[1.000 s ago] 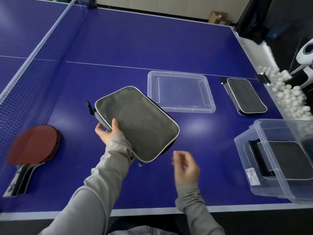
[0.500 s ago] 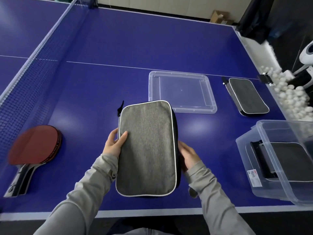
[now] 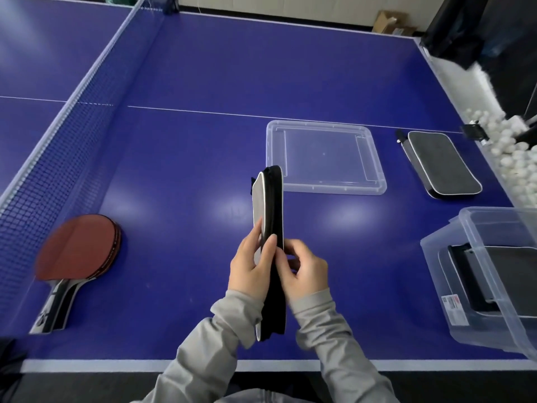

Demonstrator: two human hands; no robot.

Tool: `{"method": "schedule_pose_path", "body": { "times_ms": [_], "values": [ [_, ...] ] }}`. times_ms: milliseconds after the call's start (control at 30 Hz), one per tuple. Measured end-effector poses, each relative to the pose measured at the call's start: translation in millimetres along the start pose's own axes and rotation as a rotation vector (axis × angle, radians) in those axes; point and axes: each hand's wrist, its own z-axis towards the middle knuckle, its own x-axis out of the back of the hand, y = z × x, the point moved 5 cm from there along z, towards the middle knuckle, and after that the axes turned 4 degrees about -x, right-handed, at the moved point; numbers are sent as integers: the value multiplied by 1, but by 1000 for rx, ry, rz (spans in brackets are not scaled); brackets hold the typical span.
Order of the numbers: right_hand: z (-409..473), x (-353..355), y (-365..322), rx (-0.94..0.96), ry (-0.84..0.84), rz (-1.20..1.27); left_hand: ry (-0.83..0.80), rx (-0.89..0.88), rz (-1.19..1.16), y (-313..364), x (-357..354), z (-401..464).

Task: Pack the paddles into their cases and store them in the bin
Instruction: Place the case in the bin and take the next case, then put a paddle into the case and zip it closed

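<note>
Here, a grey paddle case (image 3: 270,216) with white piping, held on edge above the near middle of the blue desk (image 3: 203,158), black spine up and long axis pointing away. Gripped by both hands: left hand (image 3: 250,266) wrapped round the grey face, fingers (image 3: 257,231) curled over the edge; right hand (image 3: 305,271) pinching the black spine from the other side, fingers bent in tight. Grey sleeves on both arms.

Just beyond the case's far end, a clear plastic lid (image 3: 374,158) lying flat. Further right, a second grey case (image 3: 441,165) flat on the desk, near the right edge. At the near right corner, a clear bin (image 3: 436,289) with a third case (image 3: 508,274) inside it, a white label on the bin's wall.

Well off to the left, stacked red paddles (image 3: 78,248) lying flat beside the net (image 3: 52,158), handles toward the near edge. Past the right edge, a heap of white balls (image 3: 511,158). Far back, a cardboard box (image 3: 392,23) on the floor.
</note>
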Motion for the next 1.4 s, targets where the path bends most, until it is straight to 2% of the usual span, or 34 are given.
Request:
{"method": "schedule_pose_path", "body": {
  "times_ms": [133,267,367,467,567,700,800,900,967,1033,1100,1400],
  "values": [
    [4,4,10,-13,25,-10,87,-72,112,-3,28,11],
    [22,27,62,-219,-12,10,297,-52,354,-29,94,35],
    [33,48,119,-412,-64,-62,267,128,528,-71,141,58],
    [32,58,173,-566,-105,-231,232,242,581,-108,164,72],
    [26,52,208,-633,-167,-360,223,274,583,-135,166,81],
    [21,42,232,-689,-168,-462,206,261,608,-153,153,90],
    [19,40,232,-601,-129,-581,168,139,850,-149,142,88],
    [14,27,209,-263,-78,-715,62,-92,1185,-145,114,66],
    [7,3,195,-65,-207,-783,-131,-148,1293,-156,85,48],
    [-4,-21,200,-45,-470,-881,-302,-94,1369,-177,68,37],
    [-11,-28,218,-65,-595,-938,-357,-31,1426,-191,69,37],
    [-8,-24,231,-47,-618,-988,-335,-55,1442,-190,76,40]
  ]
}}
